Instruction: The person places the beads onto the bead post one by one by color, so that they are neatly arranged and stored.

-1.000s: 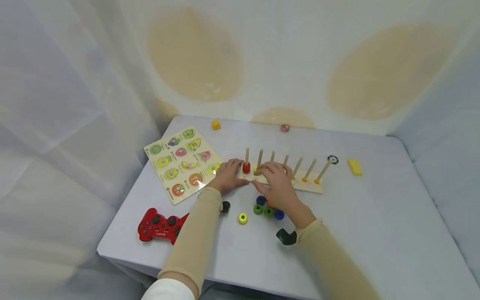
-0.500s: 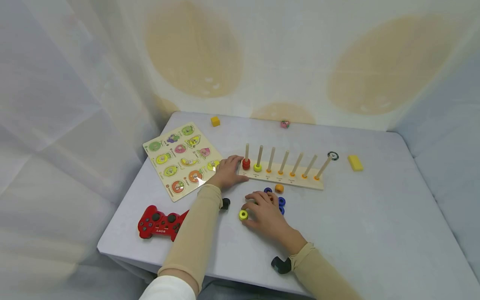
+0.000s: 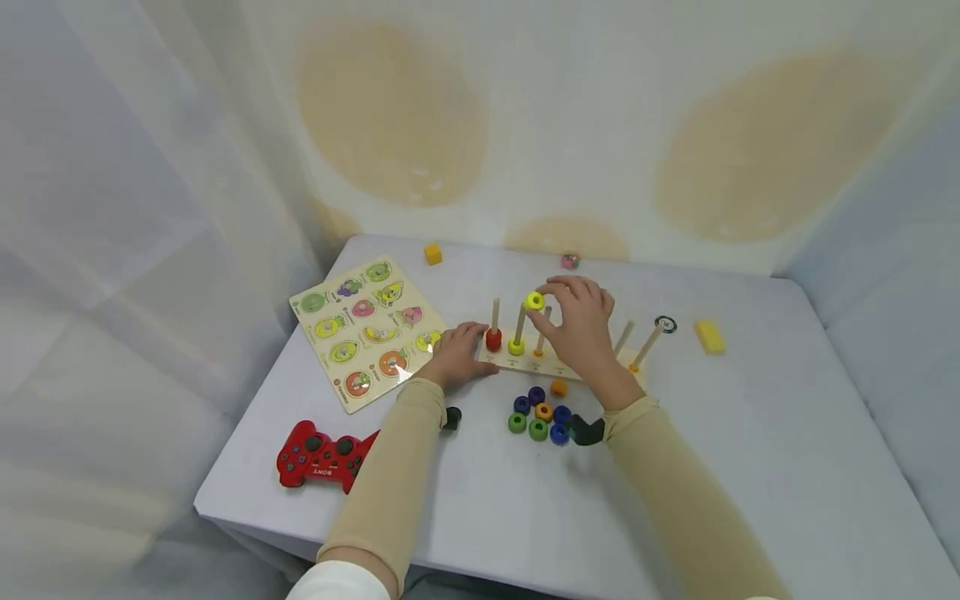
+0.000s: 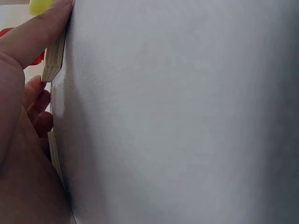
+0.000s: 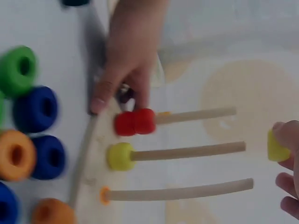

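Note:
My right hand (image 3: pixel 583 329) pinches a yellow ring (image 3: pixel 534 301) between thumb and fingers, level with the upper ends of the pegs. In the right wrist view this ring (image 5: pixel 278 146) is just beyond the tip of the second peg (image 5: pixel 191 152). My left hand (image 3: pixel 457 354) holds the left end of the wooden peg board (image 3: pixel 510 361), its thumb along the front edge. On the first peg sit two red rings (image 5: pixel 134 122); the second carries one yellow ring (image 5: pixel 120 156). Part of the board's right half is hidden behind my right hand.
Loose blue, green and orange rings (image 3: pixel 538 429) lie in front of the board. A fruit puzzle board (image 3: pixel 363 329) and red game controller (image 3: pixel 322 454) lie on the left. Yellow blocks (image 3: pixel 709 337) and a small pink piece (image 3: pixel 570 261) lie farther out.
My right hand went from the board down to the loose rings, picked up the yellow ring and lifted it to the peg tops. My left hand stayed at the board's end.

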### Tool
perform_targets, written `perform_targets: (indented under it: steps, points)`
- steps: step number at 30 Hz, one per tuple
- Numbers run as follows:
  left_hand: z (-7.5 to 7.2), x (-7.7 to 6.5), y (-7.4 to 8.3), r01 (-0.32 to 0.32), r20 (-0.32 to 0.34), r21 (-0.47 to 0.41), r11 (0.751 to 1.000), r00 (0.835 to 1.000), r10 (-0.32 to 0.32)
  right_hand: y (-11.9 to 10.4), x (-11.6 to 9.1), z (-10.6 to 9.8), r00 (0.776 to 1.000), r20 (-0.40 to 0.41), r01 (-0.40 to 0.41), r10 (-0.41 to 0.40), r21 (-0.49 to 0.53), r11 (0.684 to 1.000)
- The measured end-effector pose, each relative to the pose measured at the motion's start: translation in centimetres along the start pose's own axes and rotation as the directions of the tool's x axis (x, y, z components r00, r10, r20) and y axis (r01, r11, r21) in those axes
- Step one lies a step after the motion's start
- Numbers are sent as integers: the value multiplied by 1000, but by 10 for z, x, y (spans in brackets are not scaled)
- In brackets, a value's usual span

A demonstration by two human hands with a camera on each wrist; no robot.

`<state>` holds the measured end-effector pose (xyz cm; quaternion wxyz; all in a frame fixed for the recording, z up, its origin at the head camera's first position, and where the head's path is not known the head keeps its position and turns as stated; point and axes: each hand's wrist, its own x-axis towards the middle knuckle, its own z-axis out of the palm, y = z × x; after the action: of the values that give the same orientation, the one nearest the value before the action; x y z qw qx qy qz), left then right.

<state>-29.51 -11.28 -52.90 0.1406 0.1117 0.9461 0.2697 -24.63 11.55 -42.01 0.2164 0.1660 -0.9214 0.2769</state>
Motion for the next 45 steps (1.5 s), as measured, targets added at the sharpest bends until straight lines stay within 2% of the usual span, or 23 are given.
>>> perform_targets:
  steps: [3, 7, 11, 17, 22, 29, 34, 37, 40, 45]
  points:
    - [2, -3, 1, 3, 20, 2, 1000, 1000, -3, 2, 16, -5, 995, 93, -42, 44, -22, 999]
    - [2, -5, 2, 6, 18, 13, 1000, 1000, -6, 1, 25, -4, 970, 219, -89, 102, -71, 994]
    - [0, -4, 3, 8, 1, 13, 1000, 1000, -8, 0, 28, 2, 954, 275, -92, 120, -113, 989]
    - [0, -3, 3, 8, 1, 27, 1000, 1000, -8, 0, 28, 2, 951, 280, -98, 130, -125, 987]
    - [1, -3, 5, 3, -2, 11, 1000, 1000, -3, 4, 23, -10, 963, 238, -117, 126, -49, 992]
    - [1, -2, 1, -10, -6, 46, 999, 1000, 10, 10, 10, -20, 973, 193, -139, 125, 60, 988]
    - [-3, -6, 3, -14, 15, 37, 999, 1000, 14, 11, -15, -17, 989, 130, -86, 72, 108, 990]
    - [-5, -7, 4, -13, 20, 25, 1000, 1000, 13, 13, -40, -16, 989, 122, -100, 86, 114, 988]
    - [-5, -7, 5, -14, 14, 25, 1000, 1000, 13, 18, -71, -12, 972, 181, -161, 149, 53, 985]
    - [-5, -4, 4, -16, 14, 34, 999, 1000, 15, 27, -124, 8, 914, 314, -222, 256, -139, 965]
